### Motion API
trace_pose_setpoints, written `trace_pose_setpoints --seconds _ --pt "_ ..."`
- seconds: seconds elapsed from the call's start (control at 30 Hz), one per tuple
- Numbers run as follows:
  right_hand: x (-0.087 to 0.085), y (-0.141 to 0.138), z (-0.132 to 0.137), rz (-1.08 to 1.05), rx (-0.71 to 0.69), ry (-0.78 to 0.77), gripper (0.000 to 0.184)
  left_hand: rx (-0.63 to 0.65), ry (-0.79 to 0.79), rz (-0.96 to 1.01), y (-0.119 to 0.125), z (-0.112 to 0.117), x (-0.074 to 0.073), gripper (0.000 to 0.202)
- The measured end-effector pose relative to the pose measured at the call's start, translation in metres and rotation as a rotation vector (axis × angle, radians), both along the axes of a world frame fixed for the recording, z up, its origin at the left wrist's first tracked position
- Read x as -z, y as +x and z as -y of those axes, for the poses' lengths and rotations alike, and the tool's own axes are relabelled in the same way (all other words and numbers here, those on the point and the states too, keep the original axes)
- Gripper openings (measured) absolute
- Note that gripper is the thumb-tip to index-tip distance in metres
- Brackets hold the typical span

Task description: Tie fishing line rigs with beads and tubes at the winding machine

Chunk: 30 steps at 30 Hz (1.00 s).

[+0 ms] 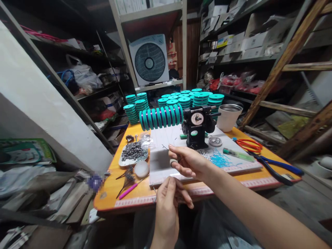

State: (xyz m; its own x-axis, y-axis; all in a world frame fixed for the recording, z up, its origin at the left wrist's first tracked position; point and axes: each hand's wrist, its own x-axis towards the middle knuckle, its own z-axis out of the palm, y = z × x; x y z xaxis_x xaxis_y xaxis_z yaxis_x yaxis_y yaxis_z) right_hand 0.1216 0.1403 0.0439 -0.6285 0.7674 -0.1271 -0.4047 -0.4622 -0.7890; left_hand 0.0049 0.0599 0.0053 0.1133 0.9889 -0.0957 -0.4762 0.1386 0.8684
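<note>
My right hand (pixel 184 162) is raised over the front of the white board (pixel 162 174), thumb and forefinger pinched on a short, thin dark strand (pixel 165 147). A light-coloured band sits around one of its fingers. Lower and nearer me, at the table's front edge, my left hand (pixel 169 193) is closed in a pinch. Something thin and dark pokes out beside it, too small to name. Beyond the hands stands a black winding machine (pixel 196 128) with a round dial. A row of teal spools (pixel 161 117) wound with dark purple line is on its shaft.
Stacked teal spools (pixel 184 100) line the table's back. At left are a tray of grey oval pieces (pixel 133 151), a round white lid (pixel 141 169) and a pink-handled tool (pixel 129 191). Blue bits (pixel 220 159), blue-handled pliers (pixel 281 166) and a white cup (pixel 229 117) are at right.
</note>
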Motion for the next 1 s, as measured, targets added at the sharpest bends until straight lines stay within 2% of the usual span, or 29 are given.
trace_pose_setpoints --seconds 0.27,0.57,0.87,1.0 --pt "0.001 -0.001 -0.001 -0.033 0.025 -0.025 0.041 0.005 -0.068 0.016 -0.004 0.020 0.012 0.036" --pt "0.001 -0.001 -0.001 -0.030 0.031 -0.019 0.041 0.078 -0.147 0.128 -0.008 0.023 0.017 0.035" --pt "0.002 -0.001 0.000 -0.024 0.029 0.010 0.039 0.019 -0.100 0.084 -0.010 0.024 0.021 0.031" --pt "0.001 0.000 0.002 -0.030 0.045 0.027 0.038 -0.043 -0.051 0.040 -0.008 0.022 0.017 0.030"
